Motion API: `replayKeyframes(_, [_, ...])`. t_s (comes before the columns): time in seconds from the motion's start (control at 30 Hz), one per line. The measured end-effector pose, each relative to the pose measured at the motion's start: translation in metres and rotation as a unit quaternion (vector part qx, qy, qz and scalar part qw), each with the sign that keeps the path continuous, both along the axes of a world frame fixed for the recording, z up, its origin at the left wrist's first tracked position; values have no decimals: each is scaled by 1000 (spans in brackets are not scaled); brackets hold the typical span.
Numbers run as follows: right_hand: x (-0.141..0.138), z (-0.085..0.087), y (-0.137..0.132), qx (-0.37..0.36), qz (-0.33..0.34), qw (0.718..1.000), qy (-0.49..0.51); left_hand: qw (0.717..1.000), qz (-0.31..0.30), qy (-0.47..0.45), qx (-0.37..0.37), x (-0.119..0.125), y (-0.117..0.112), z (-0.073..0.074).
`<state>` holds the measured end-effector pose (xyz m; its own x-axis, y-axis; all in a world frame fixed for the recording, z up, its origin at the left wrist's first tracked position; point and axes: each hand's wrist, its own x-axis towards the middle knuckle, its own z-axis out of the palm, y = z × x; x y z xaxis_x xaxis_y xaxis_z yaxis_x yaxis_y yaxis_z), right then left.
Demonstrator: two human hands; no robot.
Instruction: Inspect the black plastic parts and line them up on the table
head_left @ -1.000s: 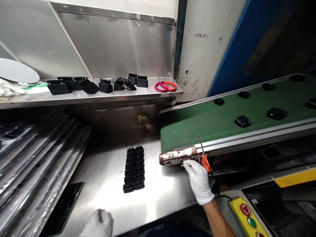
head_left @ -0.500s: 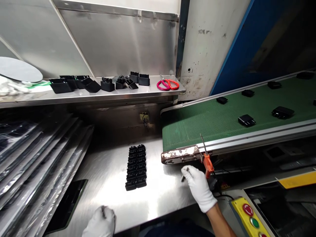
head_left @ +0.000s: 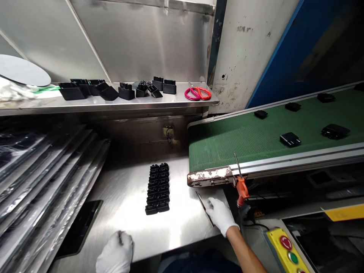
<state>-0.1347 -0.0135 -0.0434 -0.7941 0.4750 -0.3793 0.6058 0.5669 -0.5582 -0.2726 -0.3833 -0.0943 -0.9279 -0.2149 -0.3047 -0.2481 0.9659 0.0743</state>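
My left hand (head_left: 115, 252), in a white glove, is closed at the table's front edge. A dark patch shows between its thumb and finger; what it holds, if anything, I cannot make out. My white-gloved right hand (head_left: 218, 214) is low over the right part of the table, its bent fingertips at the middle of a thin, dark metal tool (head_left: 202, 204). That tool slants along the tabletop. Between my hands, black plastic parts (head_left: 157, 189) stand close together in two columns on the steel table (head_left: 127, 197).
A green conveyor belt (head_left: 224, 140) carries several black parts at right. An orange-handled tool (head_left: 242, 191) hangs on its side, above a yellow button box (head_left: 286, 246). Scissors (head_left: 197, 93) and more black parts lie on the shelf (head_left: 182, 102). Plastic-wrapped sheets (head_left: 62, 182) are stacked at left.
My right hand has moved slightly left and down, away from the orange tool. The thin tool, seen nearly end-on before, now lies along the table. My left hand keeps its place.
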Motion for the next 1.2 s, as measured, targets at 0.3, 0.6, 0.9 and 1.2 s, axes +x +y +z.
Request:
replayKeyframes(0.3, [5,-21,-15,53,3,998,-18,1000,-3,8,-4,0,1,0])
replayKeyframes(0.6, [-3,-26,-35,150,27,988,-37,1000,-5,24,-4,4,3,2])
replayKeyframes(0.9, [7,-31,-48,81,56,995,-4,1000,-10,24,10,5,0,2])
replayKeyframes(1.2, [-4,-19,-67,119,37,992,-28,1000,-13,8,19,2,0,7])
